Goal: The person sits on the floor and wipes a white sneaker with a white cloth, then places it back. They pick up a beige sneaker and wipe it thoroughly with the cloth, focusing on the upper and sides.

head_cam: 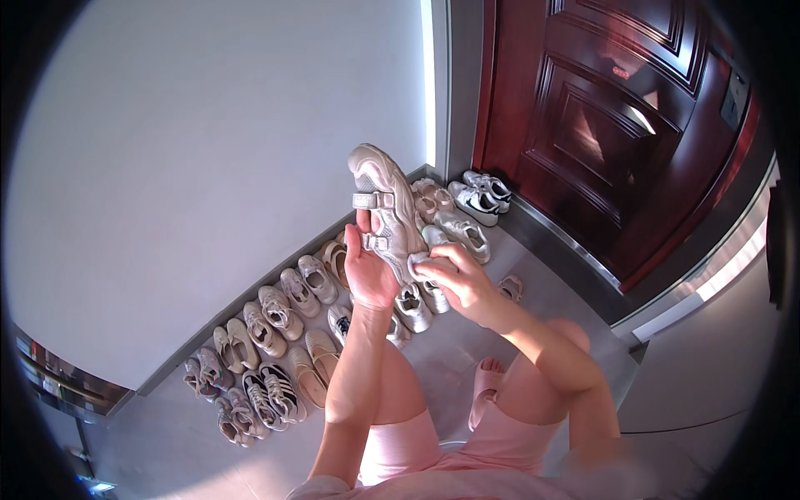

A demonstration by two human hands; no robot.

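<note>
A pale chunky sneaker [392, 178] with two strap bands and mesh panels is held up in front of me, toe pointing away. My left hand [370, 275] supports it from below and the left side, with fingertips showing between the straps. At the heel end, my right hand [461, 275] pinches a white cloth or wipe [417, 265] against the shoe. The fingers partly cover the cloth, and the shoe's opening is hard to make out.
Shoes stand in two rows along the white wall [219, 156], including black striped sneakers [279, 392] and woven flats [306, 377]. White sneakers [476, 201] with a dark mark sit by the dark red panelled door [594, 131]. A pink slipper [484, 390] is on my foot.
</note>
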